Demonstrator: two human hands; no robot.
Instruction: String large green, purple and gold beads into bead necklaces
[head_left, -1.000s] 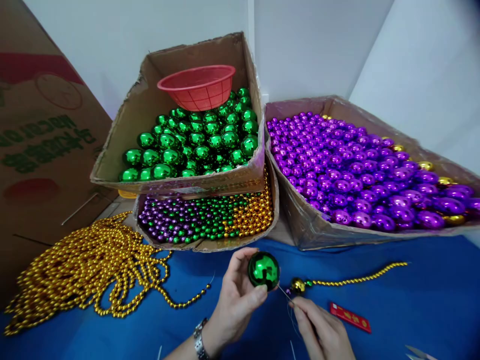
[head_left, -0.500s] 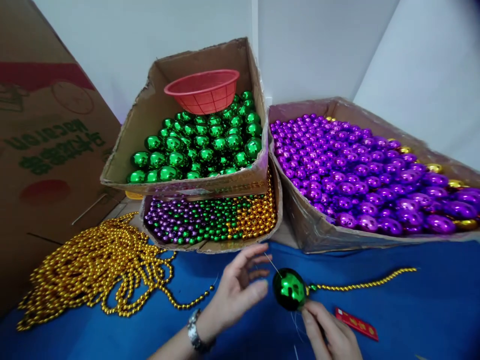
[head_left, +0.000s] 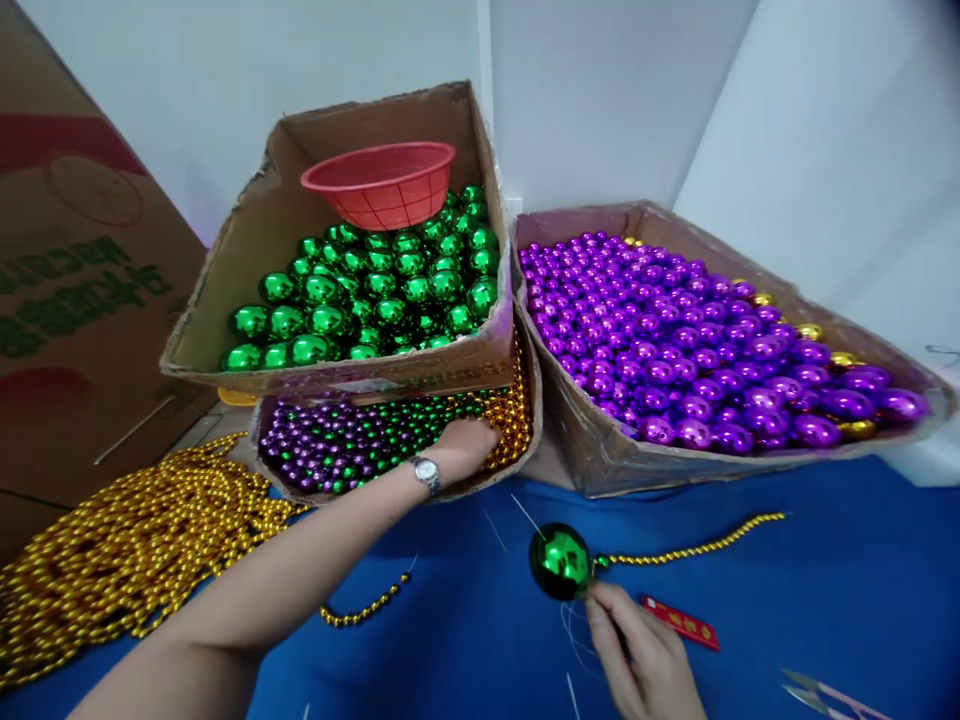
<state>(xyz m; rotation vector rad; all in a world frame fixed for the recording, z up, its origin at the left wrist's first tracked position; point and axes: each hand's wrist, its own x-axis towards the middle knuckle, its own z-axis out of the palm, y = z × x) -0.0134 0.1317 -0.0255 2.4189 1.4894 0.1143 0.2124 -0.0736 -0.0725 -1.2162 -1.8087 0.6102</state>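
Blue cloth (head_left: pixel 825 560) covers the worktable, and white walls stand behind the cartons. The fingertips (head_left: pixel 486 438) of the left hand (head_left: pixel 461 450) are curled down into the small gold beads (head_left: pixel 514 415) at the right end of the shallow carton tray (head_left: pixel 420 492). Whether they pinch a bead I cannot tell, because the hand covers them. A wristwatch (head_left: pixel 427 472) sits on that wrist.

The right hand (head_left: pixel 645 660) is closed, with its fingertips on the lower side of the green ball (head_left: pixel 561 560). This ball rests on the cloth just in front of the tray and is joined to a gold bead strand (head_left: pixel 697 545). A thin needle (head_left: pixel 525 512) sticks out of the ball toward the tray.

In my judgement, the good way is to hold the ball firm, so that the needle does not slip out. The beads are best taken only from the gold part, not from the green beads (head_left: pixel 405 435) beside it. A red tag (head_left: pixel 679 622) lies near the right hand.
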